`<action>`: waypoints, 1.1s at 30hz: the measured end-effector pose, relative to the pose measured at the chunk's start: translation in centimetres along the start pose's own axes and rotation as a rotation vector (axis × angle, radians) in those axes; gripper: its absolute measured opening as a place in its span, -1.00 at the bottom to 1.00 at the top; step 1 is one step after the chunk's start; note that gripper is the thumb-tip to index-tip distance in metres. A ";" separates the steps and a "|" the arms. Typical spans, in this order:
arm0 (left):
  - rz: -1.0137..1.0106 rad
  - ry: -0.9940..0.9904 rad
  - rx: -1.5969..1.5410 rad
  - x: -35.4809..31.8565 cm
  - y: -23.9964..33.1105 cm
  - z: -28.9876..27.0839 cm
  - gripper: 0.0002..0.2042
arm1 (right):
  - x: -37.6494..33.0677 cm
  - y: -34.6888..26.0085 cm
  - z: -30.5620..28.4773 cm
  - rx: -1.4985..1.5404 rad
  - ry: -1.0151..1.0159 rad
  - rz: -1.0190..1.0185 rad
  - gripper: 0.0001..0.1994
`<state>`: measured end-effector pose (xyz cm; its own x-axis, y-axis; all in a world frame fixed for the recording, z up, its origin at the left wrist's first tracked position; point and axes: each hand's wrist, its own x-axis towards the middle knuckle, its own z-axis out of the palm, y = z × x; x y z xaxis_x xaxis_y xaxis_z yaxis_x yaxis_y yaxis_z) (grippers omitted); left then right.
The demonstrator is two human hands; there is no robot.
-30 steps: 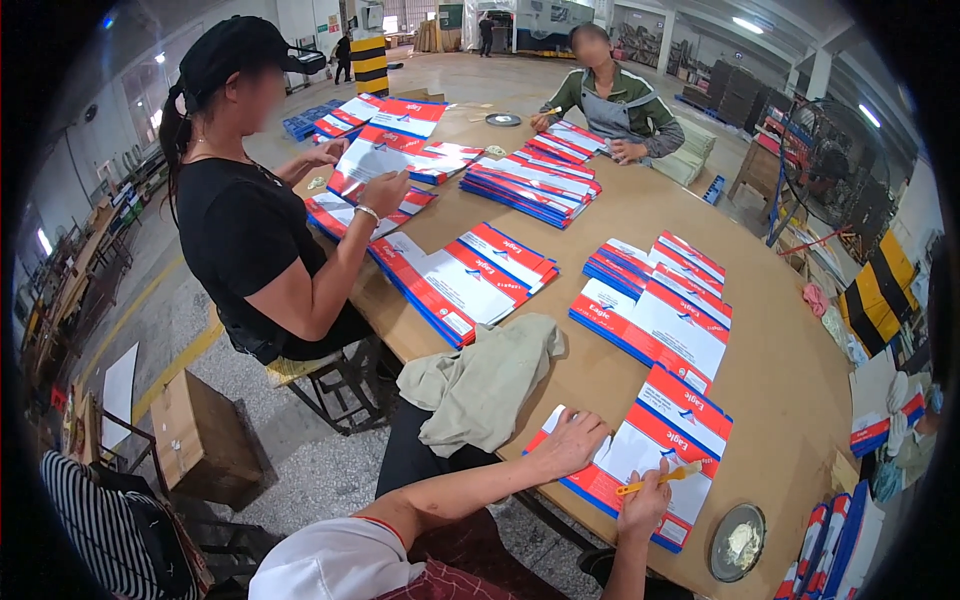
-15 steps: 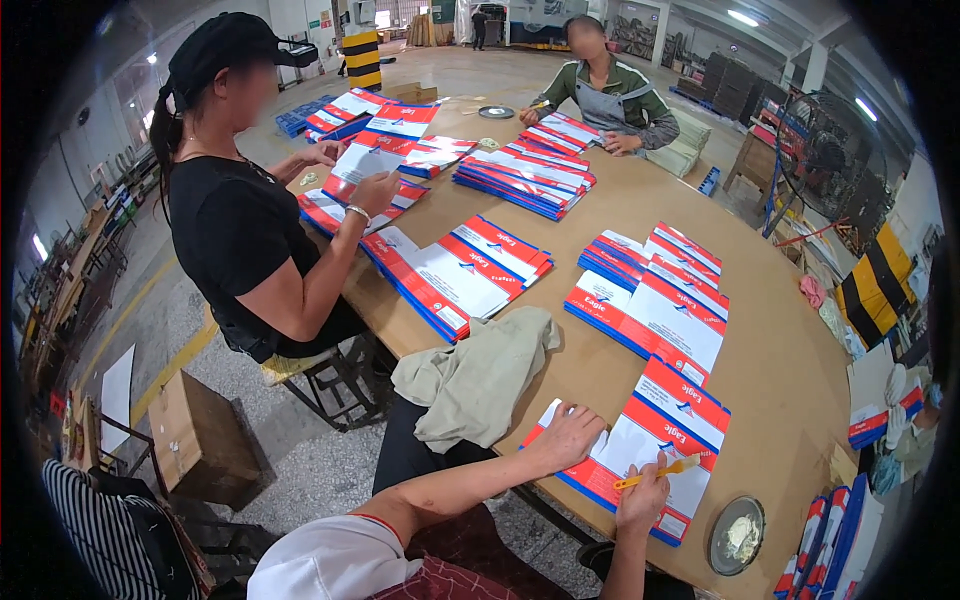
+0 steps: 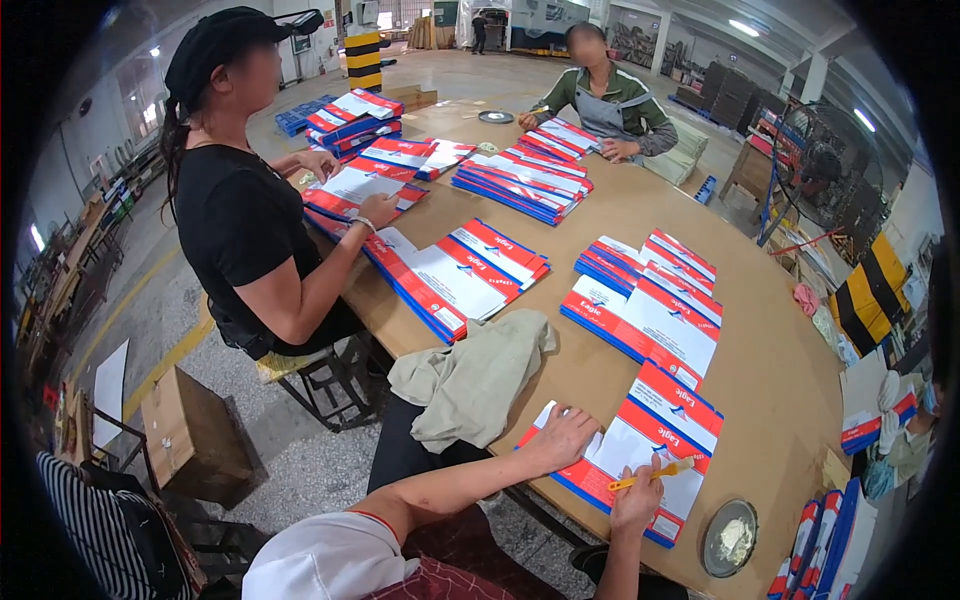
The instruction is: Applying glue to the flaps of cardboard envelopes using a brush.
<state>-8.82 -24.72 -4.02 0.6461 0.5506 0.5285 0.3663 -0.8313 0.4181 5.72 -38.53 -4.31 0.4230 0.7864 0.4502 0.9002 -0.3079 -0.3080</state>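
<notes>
Right in front of me on the table lies a flat printed carton (image 3: 664, 420) in red, white and blue, apparently on top of others. My left hand (image 3: 563, 440) rests on its left part with the fingers curled down and closed on it. In my right hand (image 3: 637, 500) is a small brush with a yellow handle (image 3: 632, 482), its pale bristles pointing right over the carton. The fingers of that hand are wrapped round the handle and also lie over the carton. A round dish of white paste (image 3: 737, 538) stands to the right of this hand.
Stacks of similar cartons (image 3: 640, 318) lie farther across the brown table (image 3: 790, 400). A grey-green cloth (image 3: 470, 380) hangs over the near edge. At the left, a co-worker in black (image 3: 255, 220) handles cartons; another (image 3: 600, 100) sits across. A fan (image 3: 820, 165) stands at the right.
The co-worker at the left has lowered a raised carton onto the stack in front of them. My hands keep nearly the same places on the carton; the whole view has shifted slightly.
</notes>
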 end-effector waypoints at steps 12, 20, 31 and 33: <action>-0.014 0.001 -0.028 0.0 -0.1 0.0 -0.78 | 0.0 0.0 -0.3 0.048 0.040 -0.019 -0.79; -0.011 -0.002 -0.036 0.1 -0.1 -0.2 -0.82 | -0.1 -0.3 -0.5 0.037 0.032 -0.030 -0.79; 0.003 0.034 -0.025 0.2 -0.1 -0.3 -0.87 | 0.0 -0.2 -0.4 0.076 -0.021 0.030 -0.76; 0.000 0.041 -0.008 0.0 -0.3 -0.3 -0.87 | 0.0 -0.5 -0.3 0.088 -0.010 0.027 -0.77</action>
<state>-9.11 -24.42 -3.89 0.6180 0.5532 0.5586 0.3606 -0.8308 0.4239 5.32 -38.53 -3.92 0.4453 0.7839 0.4327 0.8759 -0.2809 -0.3924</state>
